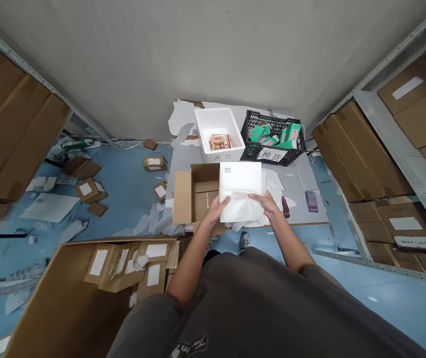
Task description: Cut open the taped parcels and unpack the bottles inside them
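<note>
Below the grey wall point(123, 64) stands a bench point(304, 218) strewn with torn paper. Off its front left corner, a big carton point(63, 293) holds small brown parcels point(103, 261). Near the bench's back right corner is a black crate point(249, 151) of green boxes point(292, 132); left of it, by the back edge, a white bin point(213, 119) holds colourful packs point(220, 142). An open cardboard box point(182, 199) sits at the front edge, left of the middle. Partly covering its right side from view, a flat white packet point(240, 179) is gripped above the front edge by the left hand point(216, 210) and the right hand point(267, 203), thumbs on top, other fingers mostly hidden. A phone-like thing point(312, 201) lies near the front right corner, and a red-and-black tool point(285, 207) at the front edge, beside the right forearm.
</note>
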The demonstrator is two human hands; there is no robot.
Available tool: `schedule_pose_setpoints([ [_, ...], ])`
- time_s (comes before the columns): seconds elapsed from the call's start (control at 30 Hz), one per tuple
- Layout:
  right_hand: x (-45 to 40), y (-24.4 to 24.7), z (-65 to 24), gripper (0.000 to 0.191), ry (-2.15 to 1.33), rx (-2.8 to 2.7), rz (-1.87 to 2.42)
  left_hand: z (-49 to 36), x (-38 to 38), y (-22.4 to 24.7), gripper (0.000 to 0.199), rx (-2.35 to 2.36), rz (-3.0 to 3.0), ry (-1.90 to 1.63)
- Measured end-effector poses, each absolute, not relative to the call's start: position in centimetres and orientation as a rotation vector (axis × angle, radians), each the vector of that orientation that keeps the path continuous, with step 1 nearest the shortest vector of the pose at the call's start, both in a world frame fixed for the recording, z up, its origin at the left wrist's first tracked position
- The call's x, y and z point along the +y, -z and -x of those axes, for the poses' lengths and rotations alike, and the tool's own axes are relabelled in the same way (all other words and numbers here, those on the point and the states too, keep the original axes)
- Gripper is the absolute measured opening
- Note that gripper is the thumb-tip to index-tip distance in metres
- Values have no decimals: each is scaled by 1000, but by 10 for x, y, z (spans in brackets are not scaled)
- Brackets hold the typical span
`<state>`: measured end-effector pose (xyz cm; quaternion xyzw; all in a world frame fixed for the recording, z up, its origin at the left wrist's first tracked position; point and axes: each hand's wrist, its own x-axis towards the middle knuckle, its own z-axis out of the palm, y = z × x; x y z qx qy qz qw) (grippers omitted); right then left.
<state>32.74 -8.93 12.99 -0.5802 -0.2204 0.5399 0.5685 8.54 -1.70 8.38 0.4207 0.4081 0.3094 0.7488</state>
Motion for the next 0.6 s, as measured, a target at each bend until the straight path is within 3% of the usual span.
schedule_pose_setpoints([
  [0.2, -123, -90, -396, 64, -1361, -363, 1434, -181, -53, -66, 86, 879, -730, -622],
  [0.43, -168, -11, -464, 63, -1478, -159, 1447, -251, -95, -9, 63, 1268, -1026, -515],
  [0.6, -158, 42, -448, 60, -1598, -236, 1460, -241, -107, 44, 45, 1675, -1205, -411],
])
